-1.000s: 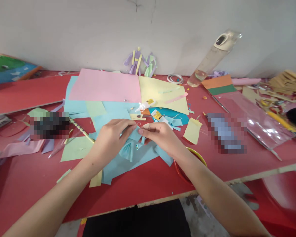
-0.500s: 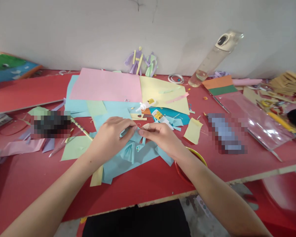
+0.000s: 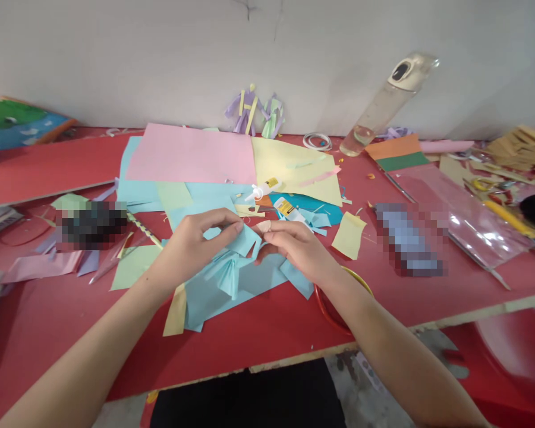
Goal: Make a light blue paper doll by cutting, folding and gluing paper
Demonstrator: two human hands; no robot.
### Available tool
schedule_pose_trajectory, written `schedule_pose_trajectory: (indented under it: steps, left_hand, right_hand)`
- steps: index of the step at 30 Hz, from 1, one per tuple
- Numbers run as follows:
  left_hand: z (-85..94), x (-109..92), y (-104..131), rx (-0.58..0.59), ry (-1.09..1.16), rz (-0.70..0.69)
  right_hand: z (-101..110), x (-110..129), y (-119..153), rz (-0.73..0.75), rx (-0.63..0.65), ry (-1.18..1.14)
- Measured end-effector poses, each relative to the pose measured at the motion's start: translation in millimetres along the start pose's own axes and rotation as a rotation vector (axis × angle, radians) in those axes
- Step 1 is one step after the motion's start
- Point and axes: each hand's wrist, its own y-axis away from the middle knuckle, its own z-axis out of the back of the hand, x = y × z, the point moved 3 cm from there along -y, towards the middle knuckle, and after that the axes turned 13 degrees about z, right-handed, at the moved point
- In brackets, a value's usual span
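Between two hands is one blue paper, two glue bottles beyond.

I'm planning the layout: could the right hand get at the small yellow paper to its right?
Probably yes: the small yellow paper lies close by, nothing standing between it and the right hand.

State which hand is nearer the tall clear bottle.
Right: the right hand is in front and left of the tall clear bottle; the left hand is farther left.
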Motion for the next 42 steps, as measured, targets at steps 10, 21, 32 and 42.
schedule_pose_trajectory:
  steps: [10, 21, 32, 42]
  left_hand:
    - [3.7, -3.5, 0.1, -0.01, 0.133, 0.022]
    - [-3.3, -3.6, 8.9, -0.235, 0.174, 0.01]
    - [-6.7, -6.0, 12.9, -0.283, 0.142, -0.011]
    - [-5.8, -5.7, 6.7, -0.065, 0.376, 0.036]
  right_hand:
    - [1.8, 4.4, 4.3, 0.091, 0.105, 0.131]
    - [0.2, -6.3, 5.7, 0.184, -0.01, 0.134]
    - [-2.4, 2.5, 6.5, 0.235, -0.104, 0.272]
    - [-0.1, 7.9, 7.0, 0.355, -0.064, 0.458]
